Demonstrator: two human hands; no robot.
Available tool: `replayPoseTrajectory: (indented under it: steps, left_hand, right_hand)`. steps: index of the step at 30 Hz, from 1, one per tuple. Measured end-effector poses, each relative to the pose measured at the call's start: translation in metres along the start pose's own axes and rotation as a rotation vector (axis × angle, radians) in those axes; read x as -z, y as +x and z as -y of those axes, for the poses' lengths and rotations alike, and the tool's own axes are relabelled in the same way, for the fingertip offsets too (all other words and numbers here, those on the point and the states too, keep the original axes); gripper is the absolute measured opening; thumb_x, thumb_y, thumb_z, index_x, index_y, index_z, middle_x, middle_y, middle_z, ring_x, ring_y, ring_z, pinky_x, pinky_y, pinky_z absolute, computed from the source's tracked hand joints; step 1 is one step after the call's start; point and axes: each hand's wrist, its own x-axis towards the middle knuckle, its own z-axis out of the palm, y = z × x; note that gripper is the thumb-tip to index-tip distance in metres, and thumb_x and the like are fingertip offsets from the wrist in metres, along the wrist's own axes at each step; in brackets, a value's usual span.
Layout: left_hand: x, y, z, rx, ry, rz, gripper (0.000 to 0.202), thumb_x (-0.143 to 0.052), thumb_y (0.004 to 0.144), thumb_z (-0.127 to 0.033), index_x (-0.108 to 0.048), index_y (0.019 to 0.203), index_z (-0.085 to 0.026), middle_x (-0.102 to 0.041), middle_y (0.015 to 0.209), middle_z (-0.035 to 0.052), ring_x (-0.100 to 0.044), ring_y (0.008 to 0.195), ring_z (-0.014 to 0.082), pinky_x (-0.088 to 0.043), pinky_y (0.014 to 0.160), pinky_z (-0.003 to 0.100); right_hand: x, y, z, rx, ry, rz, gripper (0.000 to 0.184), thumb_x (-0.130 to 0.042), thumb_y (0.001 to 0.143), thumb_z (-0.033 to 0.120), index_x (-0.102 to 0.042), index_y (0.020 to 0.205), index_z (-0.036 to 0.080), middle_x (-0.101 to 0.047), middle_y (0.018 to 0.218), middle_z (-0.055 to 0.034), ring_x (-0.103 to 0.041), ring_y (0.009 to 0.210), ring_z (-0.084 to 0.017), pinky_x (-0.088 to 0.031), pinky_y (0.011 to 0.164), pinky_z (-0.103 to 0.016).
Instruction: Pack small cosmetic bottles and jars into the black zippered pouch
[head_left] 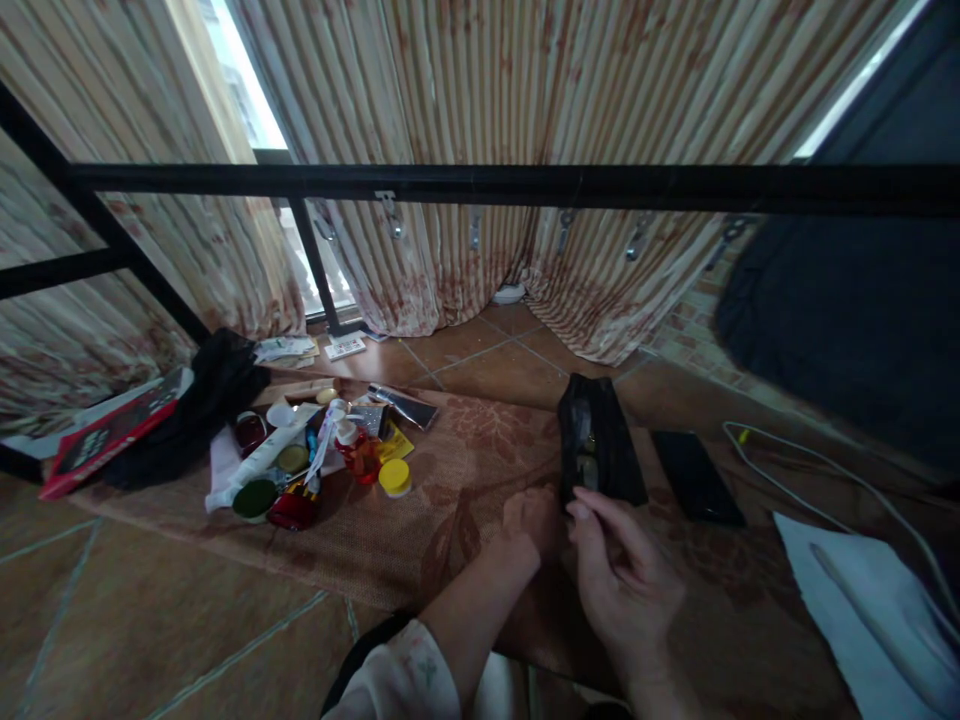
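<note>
A black pouch [600,440] lies open on a brown patterned mat [420,520], with small shiny items showing inside it. My left hand [529,525] is curled into a loose fist at the pouch's near end, touching its edge. My right hand [619,570] sits beside it, fingers bent and pinched at the pouch's near opening. What the fingers hold, if anything, is hidden.
A heap of toiletries [315,460] lies left on the mat: tubes, red bottles, a yellow-capped jar [394,477]. Black cloth [202,400] and a red book [105,432] lie further left. A dark phone [694,477], white cable [810,470] and white paper [877,600] are right. A black rail [480,185] crosses above.
</note>
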Motion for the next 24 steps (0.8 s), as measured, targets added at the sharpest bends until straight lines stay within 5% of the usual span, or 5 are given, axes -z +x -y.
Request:
replayPoseTrajectory:
  steps: [4, 8, 13, 24]
  left_hand:
    - [0.001, 0.001, 0.003, 0.039, -0.028, -0.062, 0.035, -0.049, 0.087, -0.018, -0.062, 0.119, -0.011, -0.069, 0.115, 0.0188, -0.064, 0.112, 0.0275, -0.049, 0.096, 0.035]
    - [0.006, 0.006, 0.009, 0.050, -0.070, -0.119, 0.040, -0.048, 0.083, -0.010, -0.061, 0.121, -0.010, -0.071, 0.109, 0.0197, -0.067, 0.106, 0.0288, -0.050, 0.091, 0.036]
    - [0.015, 0.013, 0.011, 0.055, -0.149, -0.186, 0.046, -0.044, 0.081, -0.003, -0.056, 0.125, -0.009, -0.071, 0.106, 0.0196, -0.067, 0.103, 0.0265, -0.048, 0.089, 0.033]
    - [0.003, 0.020, 0.014, -0.098, -0.363, -0.102, 0.052, -0.048, 0.069, 0.003, -0.060, 0.117, -0.011, -0.074, 0.091, 0.0103, -0.068, 0.086, 0.0211, -0.049, 0.079, 0.028]
  right_hand:
    - [0.014, 0.020, -0.011, -0.309, 0.107, -0.432, 0.021, -0.067, 0.083, 0.029, -0.071, 0.098, 0.016, -0.070, 0.081, -0.0038, -0.062, 0.060, -0.012, -0.049, 0.058, -0.025]
    - [0.025, 0.041, -0.037, -0.533, 0.245, -0.664, 0.023, -0.069, 0.076, 0.029, -0.070, 0.094, 0.015, -0.067, 0.077, -0.0006, -0.061, 0.066, -0.012, -0.048, 0.064, -0.026]
    - [0.021, 0.041, -0.060, -1.059, 0.505, -0.506, 0.026, -0.066, 0.070, 0.034, -0.068, 0.090, 0.017, -0.069, 0.086, -0.0013, -0.062, 0.073, -0.011, -0.045, 0.059, -0.021]
    - [-0.009, 0.038, -0.080, -1.147, 0.588, -0.459, 0.025, -0.058, 0.079, 0.041, -0.068, 0.084, 0.018, -0.072, 0.078, -0.0029, -0.067, 0.078, -0.018, -0.053, 0.064, -0.028]
